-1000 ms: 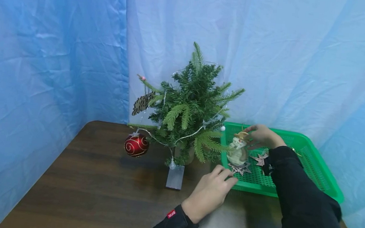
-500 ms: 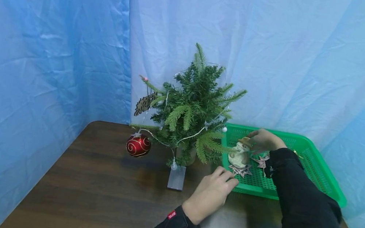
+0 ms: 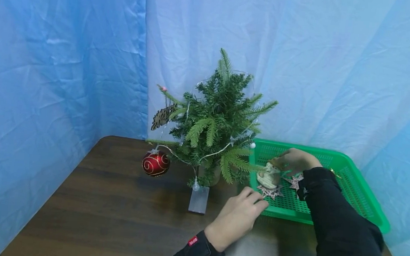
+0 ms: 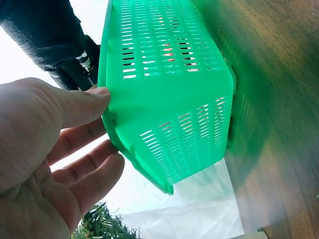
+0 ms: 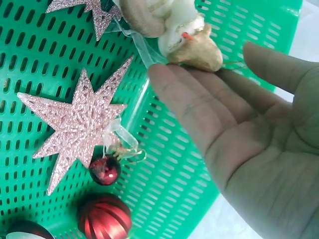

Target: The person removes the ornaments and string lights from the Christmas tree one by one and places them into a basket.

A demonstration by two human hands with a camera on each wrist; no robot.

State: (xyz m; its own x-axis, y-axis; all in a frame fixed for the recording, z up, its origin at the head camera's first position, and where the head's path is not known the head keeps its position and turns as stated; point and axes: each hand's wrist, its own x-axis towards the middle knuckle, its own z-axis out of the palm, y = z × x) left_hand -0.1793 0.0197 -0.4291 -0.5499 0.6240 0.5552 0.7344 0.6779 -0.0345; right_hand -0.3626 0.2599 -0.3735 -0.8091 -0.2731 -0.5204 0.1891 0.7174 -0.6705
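In the head view a pale snowman ornament [image 3: 268, 177] with a tan hat sits at the left end of the green basket [image 3: 364, 189], over a glittery star [image 3: 272, 192]. My right hand [image 3: 293, 160] is above it. In the right wrist view the straight fingers [image 5: 192, 102] lie right at the snowman's hat [image 5: 199, 52], and the thumb is apart from it. My left hand [image 3: 237, 217] is at the basket's near left corner. The left wrist view has its thumb on the basket's rim [image 4: 105, 112] and its fingers curled at the rim's other side.
A small Christmas tree [image 3: 214, 125] with a light string stands left of the basket. On it hang a red bauble [image 3: 156, 163] and a wooden ornament [image 3: 162, 117]. In the basket lie another pink glittery star [image 5: 79, 127] and red baubles [image 5: 104, 217]. Blue curtains [image 3: 289, 62] enclose the table.
My right hand has come down, and the snowman has sunk lower and tilted in the basket. The left hand has stayed at the basket's corner.
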